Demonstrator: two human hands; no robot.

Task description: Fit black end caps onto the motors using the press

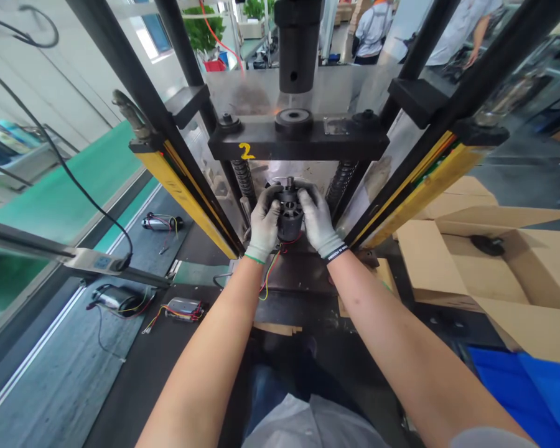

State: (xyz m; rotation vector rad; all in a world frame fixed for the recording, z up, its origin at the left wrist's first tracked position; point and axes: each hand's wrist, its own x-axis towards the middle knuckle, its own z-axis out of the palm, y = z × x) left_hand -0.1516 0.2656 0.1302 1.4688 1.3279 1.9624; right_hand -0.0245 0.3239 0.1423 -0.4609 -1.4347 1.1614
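In gloves, my left hand [266, 221] and my right hand [315, 214] close around a dark cylindrical motor part [290, 218] from both sides. A short shaft stands up from its top, and openings show in its upper face. The part is upright, low inside the press, below the black press plate [298, 144] marked with a yellow 2. Red, green and yellow wires [271, 274] hang down toward me from it. My fingertips are partly hidden behind the part.
The press ram [297, 50] hangs above the plate. Yellow light-curtain bars [186, 199] flank the opening. To the left, several motors with wires, including a silver motor [185, 308], lie by the conveyor [51, 367]. An open cardboard box [485, 267] stands at right. People are in the background.
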